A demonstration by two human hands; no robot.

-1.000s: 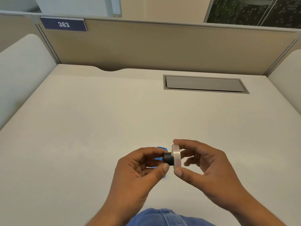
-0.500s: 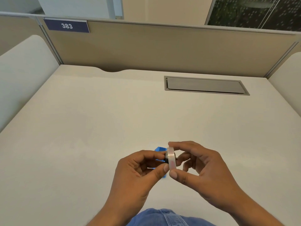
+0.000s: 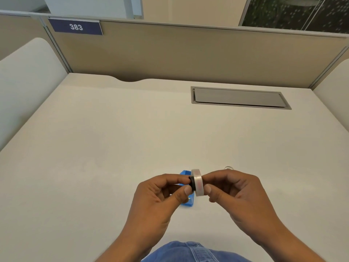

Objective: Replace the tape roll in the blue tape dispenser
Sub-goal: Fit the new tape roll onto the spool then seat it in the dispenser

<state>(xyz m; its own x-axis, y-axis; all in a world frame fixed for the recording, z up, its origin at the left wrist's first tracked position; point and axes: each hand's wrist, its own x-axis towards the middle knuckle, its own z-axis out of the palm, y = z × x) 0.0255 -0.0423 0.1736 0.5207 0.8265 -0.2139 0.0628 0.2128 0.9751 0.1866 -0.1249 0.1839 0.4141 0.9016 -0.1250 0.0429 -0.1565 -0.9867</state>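
A translucent tape roll (image 3: 198, 182) is held upright and edge-on above the desk, pinched by my right hand (image 3: 238, 197) between thumb and forefinger. A short black hub (image 3: 191, 183) sits against the roll's left face, gripped by the fingertips of my left hand (image 3: 160, 197). The blue tape dispenser (image 3: 186, 202) lies on the desk just behind and below my hands, mostly hidden by the left fingers. A small clear ring (image 3: 228, 167) lies on the desk behind my right hand.
The white desk (image 3: 113, 148) has a grey cable hatch (image 3: 238, 97) at the back right. Beige partition walls close off the back, with a sign reading 383 (image 3: 76, 26). My denim-clad leg (image 3: 188, 252) shows at the bottom edge.
The roll and the black hub have come together: a second ago the hub stuck out well to the roll's left, now only a thin part shows. Both hands rose slightly.
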